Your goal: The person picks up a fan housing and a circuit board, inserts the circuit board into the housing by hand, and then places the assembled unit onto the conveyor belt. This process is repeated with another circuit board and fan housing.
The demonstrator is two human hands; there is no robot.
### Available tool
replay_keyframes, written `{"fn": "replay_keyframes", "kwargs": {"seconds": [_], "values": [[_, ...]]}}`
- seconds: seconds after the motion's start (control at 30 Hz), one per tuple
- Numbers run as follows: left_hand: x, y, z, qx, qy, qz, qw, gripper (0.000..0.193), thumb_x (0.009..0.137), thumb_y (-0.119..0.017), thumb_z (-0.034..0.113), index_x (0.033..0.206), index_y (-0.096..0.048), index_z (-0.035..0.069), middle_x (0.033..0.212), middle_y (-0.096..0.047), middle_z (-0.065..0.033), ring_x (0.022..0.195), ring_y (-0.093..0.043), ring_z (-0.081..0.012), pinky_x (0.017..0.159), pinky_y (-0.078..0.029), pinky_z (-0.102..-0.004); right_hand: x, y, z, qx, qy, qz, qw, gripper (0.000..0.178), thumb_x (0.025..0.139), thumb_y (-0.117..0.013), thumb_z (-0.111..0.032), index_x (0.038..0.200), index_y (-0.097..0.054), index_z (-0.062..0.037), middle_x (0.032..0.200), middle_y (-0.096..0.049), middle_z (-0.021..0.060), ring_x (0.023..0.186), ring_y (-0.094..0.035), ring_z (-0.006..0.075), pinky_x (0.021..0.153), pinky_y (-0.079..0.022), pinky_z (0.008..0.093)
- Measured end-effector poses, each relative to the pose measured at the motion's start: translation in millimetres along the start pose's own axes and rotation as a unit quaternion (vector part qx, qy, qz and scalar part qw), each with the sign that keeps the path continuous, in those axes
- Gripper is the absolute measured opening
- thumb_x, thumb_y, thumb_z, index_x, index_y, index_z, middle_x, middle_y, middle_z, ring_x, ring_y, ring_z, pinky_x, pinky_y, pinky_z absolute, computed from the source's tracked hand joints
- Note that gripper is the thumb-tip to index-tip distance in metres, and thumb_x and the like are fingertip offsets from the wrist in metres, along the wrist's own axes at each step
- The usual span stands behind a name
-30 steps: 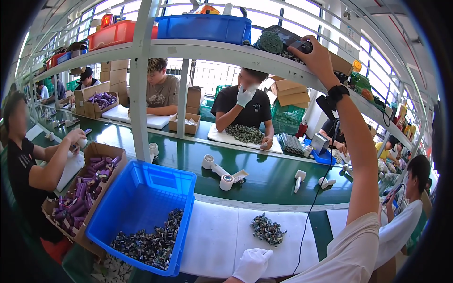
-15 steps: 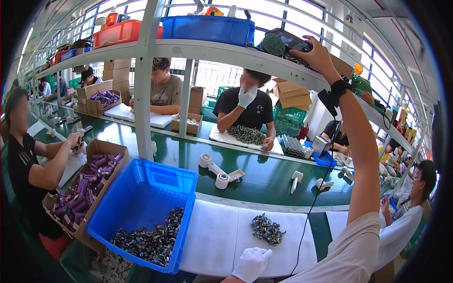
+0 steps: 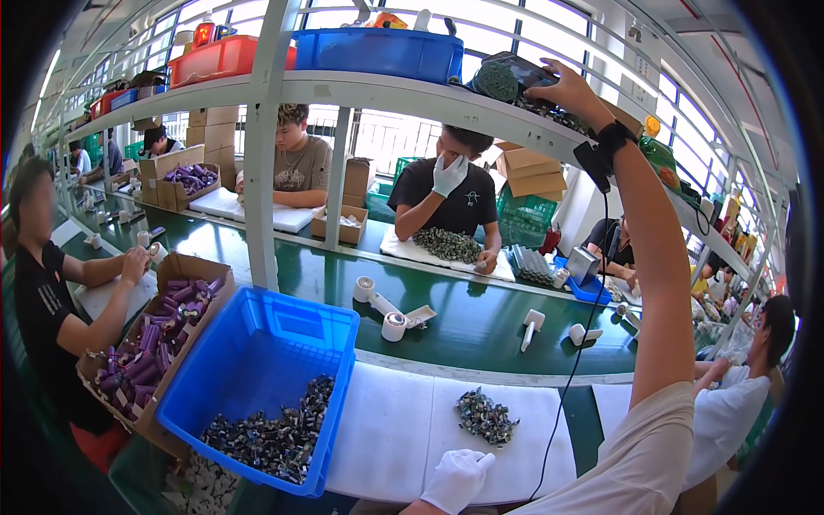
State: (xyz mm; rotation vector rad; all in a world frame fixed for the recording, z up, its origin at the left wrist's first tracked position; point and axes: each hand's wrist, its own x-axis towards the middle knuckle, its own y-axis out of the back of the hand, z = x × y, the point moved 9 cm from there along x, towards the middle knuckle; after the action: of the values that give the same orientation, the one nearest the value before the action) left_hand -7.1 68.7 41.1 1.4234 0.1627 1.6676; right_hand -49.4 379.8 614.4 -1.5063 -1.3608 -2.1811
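My left hand (image 3: 455, 481), in a white glove, rests with curled fingers on a white foam mat (image 3: 386, 429); whatever may be inside the fingers is hidden. Just beyond it lies a small heap of little dark electronic parts (image 3: 486, 417). My bare right hand (image 3: 568, 96) is raised to the overhead shelf (image 3: 378, 93), its thumb and fingers around the end of a dark, flat, phone-like device (image 3: 534, 74). Next to that device are a dark green roll (image 3: 495, 81) and more loose small parts. A black strap with a dark block circles my right wrist, and a thin cable hangs from it.
A blue bin (image 3: 257, 343) with many small parts stands at left, beside a cardboard box (image 3: 215, 296) of purple cells. White handheld fan pieces (image 3: 395, 324) lie on the green conveyor (image 3: 463, 335). Co-workers sit across and on both sides. A shelf post (image 3: 262, 189) rises behind the bin.
My right hand has shifted slightly at the shelf; my left hand stays put. White fan pieces have slid a little left along the belt. The co-worker at left has changed hand position.
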Motion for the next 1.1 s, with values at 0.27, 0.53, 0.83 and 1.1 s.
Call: {"fn": "replay_keyframes", "kwargs": {"seconds": [0.27, 0.53, 0.83, 1.1], "values": [[0, 14, -1, -0.085, 0.061, 0.052, 0.993, 0.009, 0.087, -0.063, 0.019, 0.093, -0.070, 0.018, 0.088, -0.068, -0.0021, 0.085, -0.065, -0.0261, 0.078, -0.049, -0.0452, 15, -7, 11, 0.043, -0.008, -0.038, 0.998, 0.100, 0.063, -0.087, -0.046, 0.145, -0.049, -0.0039, 0.135, -0.061, 0.0217, 0.120, -0.063, 0.0330, 0.105, -0.048, 0.0366], [-4, 6, -4, -0.079, 0.067, 0.046, 0.994, 0.010, 0.085, -0.064, 0.018, 0.092, -0.070, 0.019, 0.087, -0.069, -0.0011, 0.083, -0.065, -0.0258, 0.078, -0.050, -0.0446, 1, 17, -28, -0.031, 0.159, 0.077, 0.984, 0.099, 0.060, -0.087, -0.033, 0.146, -0.045, -0.0068, 0.135, -0.062, 0.0161, 0.120, -0.062, 0.0354, 0.105, -0.047, 0.0395], [-2, 1, -5, -0.036, 0.034, 0.007, 0.999, 0.013, 0.086, -0.062, 0.018, 0.098, -0.069, 0.016, 0.088, -0.066, 0.0006, 0.081, -0.064, -0.0223, 0.073, -0.048, -0.0401, -9, 20, -41, -0.006, 0.193, 0.087, 0.977, 0.103, 0.063, -0.087, -0.022, 0.152, -0.037, -0.0109, 0.137, -0.061, 0.0147, 0.122, -0.060, 0.0349, 0.107, -0.045, 0.0410], [-2, -5, -1, -0.020, 0.001, -0.007, 1.000, 0.016, 0.087, -0.061, 0.017, 0.101, -0.069, 0.015, 0.090, -0.066, 0.0013, 0.080, -0.064, -0.0211, 0.072, -0.048, -0.0377, -15, 22, -38, -0.022, 0.199, 0.097, 0.975, 0.101, 0.064, -0.086, -0.020, 0.152, -0.037, -0.0128, 0.137, -0.061, 0.0144, 0.121, -0.059, 0.0352, 0.108, -0.044, 0.0405]]}}
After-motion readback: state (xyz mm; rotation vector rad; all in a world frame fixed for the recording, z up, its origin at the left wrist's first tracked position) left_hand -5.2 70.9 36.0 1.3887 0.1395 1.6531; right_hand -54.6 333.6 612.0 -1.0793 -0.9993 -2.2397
